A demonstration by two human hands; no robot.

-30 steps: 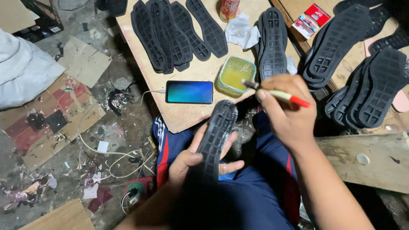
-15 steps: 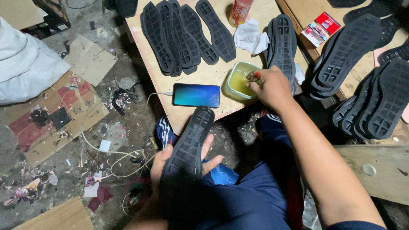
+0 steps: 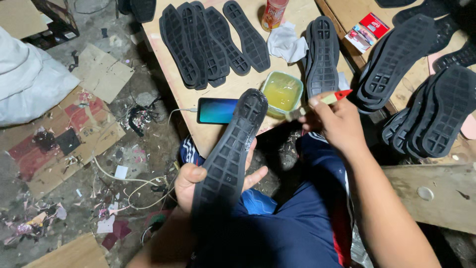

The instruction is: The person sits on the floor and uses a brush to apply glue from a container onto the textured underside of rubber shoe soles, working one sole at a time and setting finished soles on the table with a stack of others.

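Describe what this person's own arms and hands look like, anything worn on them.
Both forearms are bare, with no sleeve reaching into view. The left hand and right hand wear no gloves, and no ring, watch or bracelet shows. The upper arms lie outside the picture, so any sleeve higher up cannot be told.

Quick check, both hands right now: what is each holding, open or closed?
Left hand: closed around a black shoe sole, tread facing up.
Right hand: closed on a small brush, near the tub of yellow glue.

phone (image 3: 217, 110) left of glue tub (image 3: 282, 92) | sole (image 3: 229, 151) before both | brush (image 3: 317, 102) right of tub
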